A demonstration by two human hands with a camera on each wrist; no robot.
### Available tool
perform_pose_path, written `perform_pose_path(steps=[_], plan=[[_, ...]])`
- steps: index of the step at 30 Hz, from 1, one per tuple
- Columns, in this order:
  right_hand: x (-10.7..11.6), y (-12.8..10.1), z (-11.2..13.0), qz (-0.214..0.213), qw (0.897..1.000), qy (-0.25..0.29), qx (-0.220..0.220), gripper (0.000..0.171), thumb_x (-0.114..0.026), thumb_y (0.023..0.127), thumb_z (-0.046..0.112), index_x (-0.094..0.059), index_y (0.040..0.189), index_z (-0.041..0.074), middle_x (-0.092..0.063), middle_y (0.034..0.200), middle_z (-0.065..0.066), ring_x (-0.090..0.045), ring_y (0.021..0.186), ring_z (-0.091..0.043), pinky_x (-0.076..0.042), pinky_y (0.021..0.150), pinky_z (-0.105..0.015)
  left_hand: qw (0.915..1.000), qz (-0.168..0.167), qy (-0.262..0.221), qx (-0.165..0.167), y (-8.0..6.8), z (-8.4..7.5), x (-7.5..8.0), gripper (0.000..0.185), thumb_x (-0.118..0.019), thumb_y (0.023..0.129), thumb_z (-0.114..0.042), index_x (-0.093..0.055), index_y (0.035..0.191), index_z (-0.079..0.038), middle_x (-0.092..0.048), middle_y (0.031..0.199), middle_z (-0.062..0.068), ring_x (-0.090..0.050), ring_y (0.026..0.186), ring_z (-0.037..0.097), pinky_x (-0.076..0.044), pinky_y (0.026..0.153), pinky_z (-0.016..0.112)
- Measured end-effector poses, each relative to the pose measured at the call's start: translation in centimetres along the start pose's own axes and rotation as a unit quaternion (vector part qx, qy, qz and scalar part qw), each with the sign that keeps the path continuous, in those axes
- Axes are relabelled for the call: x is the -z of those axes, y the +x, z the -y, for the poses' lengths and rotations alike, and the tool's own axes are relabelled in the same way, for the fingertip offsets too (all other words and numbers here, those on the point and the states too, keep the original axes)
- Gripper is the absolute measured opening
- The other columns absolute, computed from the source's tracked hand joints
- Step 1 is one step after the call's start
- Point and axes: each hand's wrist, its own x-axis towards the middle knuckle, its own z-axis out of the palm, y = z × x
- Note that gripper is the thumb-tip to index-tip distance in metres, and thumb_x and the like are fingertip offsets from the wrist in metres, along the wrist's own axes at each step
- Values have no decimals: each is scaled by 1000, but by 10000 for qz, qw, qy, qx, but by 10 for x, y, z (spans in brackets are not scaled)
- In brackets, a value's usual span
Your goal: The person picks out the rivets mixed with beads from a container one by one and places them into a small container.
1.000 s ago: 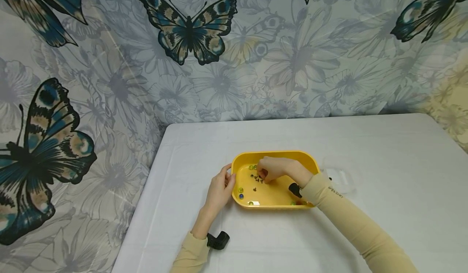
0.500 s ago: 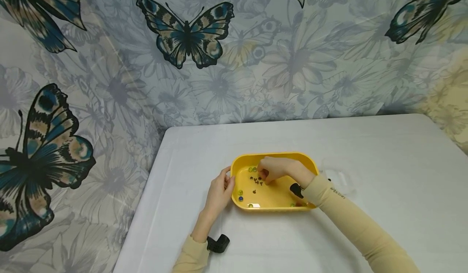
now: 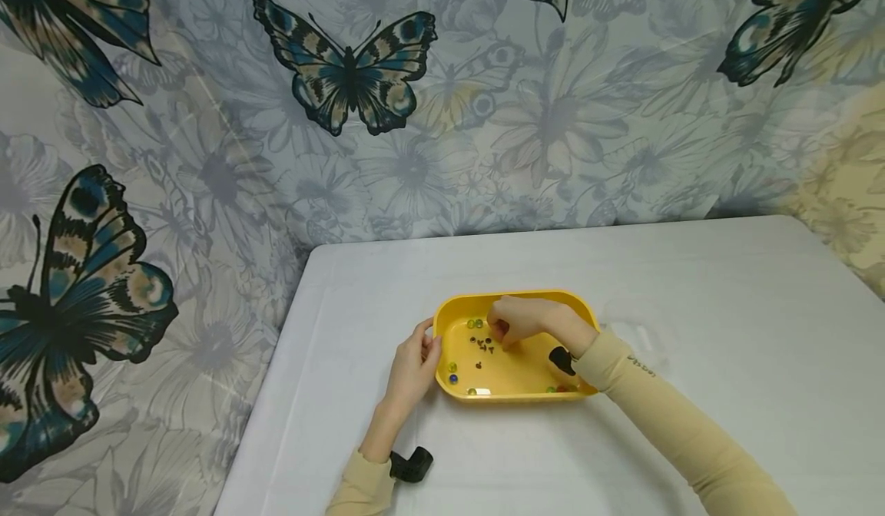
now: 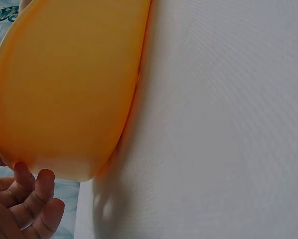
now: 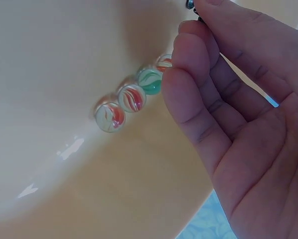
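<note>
- Butterfly-print cloth [image 3: 359,78] hangs behind a table [image 3: 726,332] draped in white; I count four butterflies fully or mostly in the head view, plus parts of two more at the top edges.
- One yellow tray [image 3: 525,299] sits near the middle of the table, oval, with a raised wall.
- Marbles in the tray: from the head view I make out two by the far left part [image 3: 474,322], two at the left wall [image 3: 452,372], one at the near wall [image 3: 473,391] and one or two at the near right corner, partly hidden by my sleeve.
- The right wrist view shows four marbles [image 5: 131,98] in a touching row on the tray floor: three with red-orange swirls, one green.
- A cluster of small dark bits [image 3: 482,343] lies on the tray floor; too small for me to count exactly or identify.
- My right hand [image 3: 522,322] is inside the tray over that cluster, fingers [image 5: 189,99] bent with the tips drawn together. A small dark bit shows at the fingertips in the wrist view, but I cannot tell whether it is pinched.
- My left hand [image 3: 413,366] rests against the tray's left end, outside the wall; fingers [image 4: 37,186] loosely curled, tips touching the rim's underside, not wrapped round it.
- One clear plastic container [image 3: 639,339] sits just right of the tray.
</note>
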Motion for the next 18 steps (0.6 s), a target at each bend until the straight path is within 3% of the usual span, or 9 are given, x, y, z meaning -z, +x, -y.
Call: perform_pose_path(steps=[9,18], plan=[[4,-3,1,9,10000,45,-1,18,-73,75,2,-57,68,5,-49,63,4,-42,58,-7,-36,57,-21,10000,-3,-3,9,0,1,1,36,-51,95,-14,-49,128,-2,-49,73,-4,-49,62,8,-44,53,20],[12,-10,-2,-170,9992,18,368,11,-67,78,-5,-61,71,2,-48,62,4,-39,57,-6,-34,57,-21,10000,16,-7,25,0,-1,2,36,-51,95,-15,-49,129,-1,-50,72,-4,-49,61,8,-44,53,20]])
